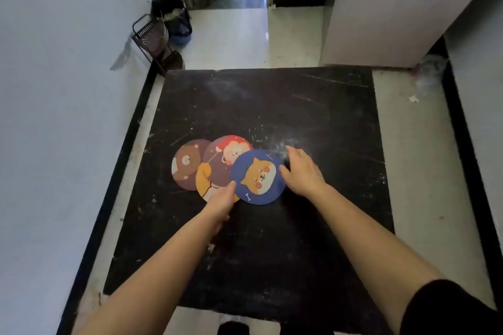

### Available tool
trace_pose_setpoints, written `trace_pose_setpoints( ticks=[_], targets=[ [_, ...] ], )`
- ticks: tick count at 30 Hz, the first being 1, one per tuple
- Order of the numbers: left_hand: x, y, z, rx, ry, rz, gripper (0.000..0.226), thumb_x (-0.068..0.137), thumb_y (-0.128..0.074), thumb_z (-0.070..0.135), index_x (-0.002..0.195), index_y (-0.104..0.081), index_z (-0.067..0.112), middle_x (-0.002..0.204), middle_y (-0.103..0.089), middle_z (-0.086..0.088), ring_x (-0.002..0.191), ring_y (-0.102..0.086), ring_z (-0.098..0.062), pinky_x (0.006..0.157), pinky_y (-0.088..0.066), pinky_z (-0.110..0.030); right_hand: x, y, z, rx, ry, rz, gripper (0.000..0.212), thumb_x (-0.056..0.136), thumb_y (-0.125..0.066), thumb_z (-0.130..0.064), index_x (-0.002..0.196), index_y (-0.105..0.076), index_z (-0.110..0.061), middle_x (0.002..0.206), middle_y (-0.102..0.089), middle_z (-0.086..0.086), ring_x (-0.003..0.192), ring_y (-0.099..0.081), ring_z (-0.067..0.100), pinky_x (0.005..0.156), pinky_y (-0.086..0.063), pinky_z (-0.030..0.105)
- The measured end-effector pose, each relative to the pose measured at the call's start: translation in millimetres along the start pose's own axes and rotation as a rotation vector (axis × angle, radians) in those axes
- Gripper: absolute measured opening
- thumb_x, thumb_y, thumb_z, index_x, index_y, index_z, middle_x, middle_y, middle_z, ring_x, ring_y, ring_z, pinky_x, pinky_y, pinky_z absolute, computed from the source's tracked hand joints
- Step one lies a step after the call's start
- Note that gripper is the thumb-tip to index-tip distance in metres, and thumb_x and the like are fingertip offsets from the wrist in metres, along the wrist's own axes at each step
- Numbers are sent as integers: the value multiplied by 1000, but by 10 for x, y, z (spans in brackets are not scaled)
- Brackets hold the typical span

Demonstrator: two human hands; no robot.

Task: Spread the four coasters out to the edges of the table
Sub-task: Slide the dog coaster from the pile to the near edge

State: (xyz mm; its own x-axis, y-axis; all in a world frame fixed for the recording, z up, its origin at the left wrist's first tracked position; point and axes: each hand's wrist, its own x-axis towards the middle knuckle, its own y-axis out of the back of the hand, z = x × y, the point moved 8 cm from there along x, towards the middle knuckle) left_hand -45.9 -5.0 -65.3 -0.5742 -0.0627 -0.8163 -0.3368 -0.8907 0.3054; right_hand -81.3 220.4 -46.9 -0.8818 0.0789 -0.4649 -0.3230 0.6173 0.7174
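Note:
Several round coasters lie overlapped left of the middle of the black table (pixel 313 106). The blue coaster with an orange dog (pixel 258 175) is on top at the right. Behind it lies the maroon coaster with a red-hooded figure (pixel 226 158), beneath those an orange coaster (pixel 204 179), and at the far left a brown bear coaster (pixel 186 163). My left hand (pixel 221 198) rests on the orange coaster, fingertips touching the blue one's left edge. At the blue coaster's right edge sits my right hand (pixel 302 171), thumb against the rim and fingers spread on the table.
The table stands in a narrow space, with a pale wall on the left and a white cabinet (pixel 394 8) behind its far right corner. A black wire rack (pixel 153 41) and a dark bag (pixel 174 19) stand on the floor beyond the far left corner.

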Motion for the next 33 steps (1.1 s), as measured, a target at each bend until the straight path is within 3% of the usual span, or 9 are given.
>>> trace_pose_setpoints(
  ticks=[4, 8, 11, 13, 15, 21, 26, 29, 33],
  targets=[
    [136, -129, -169, -211, 127, 28, 50, 99, -37, 47, 143, -42, 24, 146, -44, -3, 116, -47, -23, 89, -44, -43, 158, -323, 92, 120, -102, -78, 68, 98, -54, -31, 156, -24, -10, 156, -36, 16, 141, -37, 36, 109, -38, 47],
    [174, -143, -245, -386, 139, 73, 45, 99, -43, 36, 141, -44, 18, 141, -48, -5, 116, -49, -22, 83, -46, -40, 240, -439, 210, 299, -224, -64, 67, 95, -58, -39, 152, -35, -12, 134, -59, 12, 125, -53, 31, 86, -44, 36],
    [140, -125, -292, -399, 131, 89, 40, 99, -45, 30, 137, -47, 16, 139, -50, -7, 112, -50, -20, 81, -47, -40, 166, -450, 237, 290, -199, -93, 31, 99, -51, -36, 123, -63, -20, 109, -71, 6, 96, -69, 26, 72, -49, 32],
    [80, -115, -329, -372, 140, 75, 42, 98, -48, 31, 137, -45, 15, 140, -47, -7, 113, -49, -22, 80, -47, -41, 26, -481, 250, 405, -224, -91, 18, 100, -51, -30, 106, -66, -23, 95, -73, 3, 66, -73, 17, 57, -56, 32],
    [-20, -92, -361, -317, 153, 47, 47, 97, -49, 33, 141, -39, 16, 140, -45, -6, 115, -48, -23, 78, -48, -41, -150, -502, 245, 560, -265, -62, 16, 100, -51, -24, 103, -67, -23, 91, -73, 3, 52, -68, 10, 44, -50, 24],
    [-394, 130, -379, -304, -8, 1, 22, 96, -54, 17, 118, -55, 18, 119, -62, -5, 99, -61, -22, 70, -53, -37, -795, -469, 67, 763, -318, 30, 20, 102, -50, -25, 116, -64, -25, 101, -71, 1, 52, -65, 4, 43, -45, 20],
    [-784, 461, -494, -295, -210, 51, 24, 88, -63, 3, 101, -53, 21, 97, -66, -3, 83, -67, -18, 53, -53, -26, -1414, -579, -77, 809, -313, 127, 23, 100, -56, -26, 118, -67, -19, 85, -69, 3, 56, -58, 12, 44, -42, 25],
    [-896, 527, -768, -218, -245, 45, 22, 89, -64, 4, 102, -57, 21, 96, -67, -1, 85, -67, -18, 56, -54, -26, -1783, -837, -11, 779, -371, 166, 18, 98, -58, -25, 110, -71, -20, 77, -68, 3, 59, -56, 14, 45, -43, 26],
    [-889, 506, -1268, -175, -199, 40, 20, 89, -63, 2, 98, -60, 19, 95, -68, -4, 84, -69, -20, 63, -59, -33, -2127, -1277, 192, 730, -446, 185, 14, 95, -64, -22, 109, -69, -24, 85, -72, -1, 66, -63, 11, 52, -50, 26]
  ],
)
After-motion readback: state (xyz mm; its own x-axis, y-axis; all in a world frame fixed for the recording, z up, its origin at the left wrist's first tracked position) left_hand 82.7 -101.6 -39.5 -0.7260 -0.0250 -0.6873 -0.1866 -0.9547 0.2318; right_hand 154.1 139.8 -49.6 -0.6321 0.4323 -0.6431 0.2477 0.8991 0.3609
